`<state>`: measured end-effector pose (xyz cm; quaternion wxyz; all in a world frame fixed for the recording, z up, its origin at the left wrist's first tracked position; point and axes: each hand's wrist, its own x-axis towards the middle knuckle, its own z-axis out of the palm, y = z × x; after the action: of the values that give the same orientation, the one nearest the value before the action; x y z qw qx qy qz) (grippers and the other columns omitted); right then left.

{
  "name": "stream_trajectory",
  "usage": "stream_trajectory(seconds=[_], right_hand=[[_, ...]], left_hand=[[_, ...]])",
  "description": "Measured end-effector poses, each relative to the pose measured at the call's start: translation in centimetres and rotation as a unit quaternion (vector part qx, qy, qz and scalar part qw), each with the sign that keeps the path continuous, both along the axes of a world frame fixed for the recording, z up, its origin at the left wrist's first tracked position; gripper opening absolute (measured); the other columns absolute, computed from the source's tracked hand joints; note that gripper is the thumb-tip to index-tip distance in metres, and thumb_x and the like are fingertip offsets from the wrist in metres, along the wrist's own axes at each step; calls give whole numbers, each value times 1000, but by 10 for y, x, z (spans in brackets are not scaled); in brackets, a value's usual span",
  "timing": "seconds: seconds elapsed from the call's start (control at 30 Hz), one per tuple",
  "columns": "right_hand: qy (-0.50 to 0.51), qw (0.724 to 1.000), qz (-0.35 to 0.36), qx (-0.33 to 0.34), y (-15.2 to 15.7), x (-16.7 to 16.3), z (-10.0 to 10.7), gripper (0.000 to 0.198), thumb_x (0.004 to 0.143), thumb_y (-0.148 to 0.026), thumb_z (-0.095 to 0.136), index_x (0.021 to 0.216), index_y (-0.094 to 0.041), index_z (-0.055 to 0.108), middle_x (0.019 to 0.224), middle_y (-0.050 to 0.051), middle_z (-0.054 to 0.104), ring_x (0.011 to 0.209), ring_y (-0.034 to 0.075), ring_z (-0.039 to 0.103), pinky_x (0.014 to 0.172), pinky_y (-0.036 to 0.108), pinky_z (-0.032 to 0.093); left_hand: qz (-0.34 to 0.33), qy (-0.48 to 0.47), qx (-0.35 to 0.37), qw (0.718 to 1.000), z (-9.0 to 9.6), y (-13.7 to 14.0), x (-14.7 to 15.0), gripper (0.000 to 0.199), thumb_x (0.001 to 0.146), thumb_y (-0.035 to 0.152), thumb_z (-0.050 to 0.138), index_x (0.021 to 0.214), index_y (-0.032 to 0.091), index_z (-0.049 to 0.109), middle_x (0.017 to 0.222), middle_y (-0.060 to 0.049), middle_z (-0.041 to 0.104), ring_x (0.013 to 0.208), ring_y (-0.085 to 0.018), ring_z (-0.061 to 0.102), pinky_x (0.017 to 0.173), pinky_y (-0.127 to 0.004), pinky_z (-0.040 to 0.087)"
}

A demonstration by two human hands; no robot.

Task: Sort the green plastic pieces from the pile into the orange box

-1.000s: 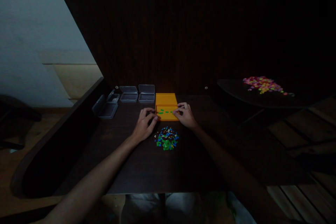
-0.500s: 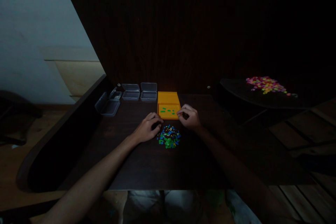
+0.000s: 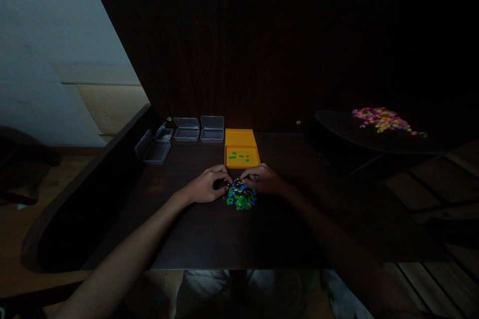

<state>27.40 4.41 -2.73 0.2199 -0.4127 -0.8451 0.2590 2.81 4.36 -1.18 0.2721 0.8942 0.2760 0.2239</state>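
A small pile of building bricks (image 3: pixel 240 200), mostly green and blue with some white, yellow and dark ones, lies on the dark desk. At its upper left edge rests my left hand (image 3: pixel 209 184), thumb and forefinger curved with a gap between them. My right hand (image 3: pixel 265 179) reaches over the pile's upper right side, its fingertips drawn together on the bricks; whatever is between them is too small to name. Just beyond both hands stands an open yellow box (image 3: pixel 242 138), with several green bricks (image 3: pixel 241 156) lying apart in its tray.
Open clear plastic boxes (image 3: pixel 212 134) stand in a row left of the yellow one, with another clear box (image 3: pixel 156 152) nearer the desk's left side panel (image 3: pixel 86 184). A heap of pink, yellow and orange pieces (image 3: pixel 383 119) lies on a dark surface at right.
My right hand has moved from the yellow box's right edge down and left to the brick pile. My left hand has shifted only slightly. The green bricks in the box look much the same.
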Motion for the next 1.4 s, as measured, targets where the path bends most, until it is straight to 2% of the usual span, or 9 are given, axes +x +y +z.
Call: stream_trajectory(seconds=[0.1, 0.33, 0.77, 0.97, 1.13, 1.3, 1.4], right_hand=[[-3, 1000, -5, -14, 1, 4, -1, 21, 77, -22, 59, 89, -16, 75, 50, -6, 47, 46, 7, 40, 50, 20, 32], [-6, 1000, -2, -25, 1, 6, 0, 23, 75, -19, 59, 91, -17, 75, 51, -7, 44, 47, 6, 38, 51, 19, 32], [-18, 999, 0, 26, -1, 2, 1, 12, 72, -16, 61, 80, -15, 71, 50, -8, 44, 47, 6, 40, 53, 19, 32], [-13, 1000, -8, 0, -1, 0, 2, 11, 72, -15, 60, 77, -15, 70, 51, -8, 46, 47, 5, 40, 52, 19, 31], [42, 998, -15, -51, -1, 0, 3, 11, 73, -18, 59, 75, -15, 69, 49, -7, 46, 45, 6, 36, 49, 20, 29], [120, 985, -45, -120, -1, 1, 7, 19, 75, -31, 60, 77, -15, 69, 50, -7, 43, 47, 7, 35, 47, 21, 27], [158, 976, -91, -118, 2, 2, 7, 26, 75, -39, 61, 79, -15, 68, 51, -6, 41, 49, 8, 34, 47, 22, 26]], left_hand=[[-4, -1, -16, 1000, 2, 1, -4, 17, 83, 18, 58, 96, 17, 68, 91, -5, 57, 85, -16, 58, 79, -28, 47], [-28, 0, -39, 999, 4, -1, -5, 19, 78, 15, 61, 95, 16, 68, 93, -5, 57, 85, -16, 58, 79, -28, 47], [-45, 35, -32, 998, 8, -6, -2, 18, 76, 13, 61, 92, 16, 68, 93, -4, 57, 89, -17, 57, 82, -28, 46], [-36, 35, -34, 998, 8, -6, -1, 14, 79, 16, 60, 90, 17, 68, 92, -4, 57, 87, -16, 57, 81, -27, 46], [-42, 29, -35, 998, 9, -7, 0, 13, 78, 14, 60, 88, 16, 68, 91, -4, 58, 86, -16, 57, 81, -27, 46], [-42, 27, -35, 998, 11, -8, 0, 13, 76, 11, 59, 84, 16, 68, 88, -4, 59, 85, -16, 57, 80, -28, 47], [-41, 29, -28, 998, 11, -8, 0, 14, 75, 11, 59, 86, 16, 67, 89, -4, 58, 85, -16, 57, 79, -28, 47]])
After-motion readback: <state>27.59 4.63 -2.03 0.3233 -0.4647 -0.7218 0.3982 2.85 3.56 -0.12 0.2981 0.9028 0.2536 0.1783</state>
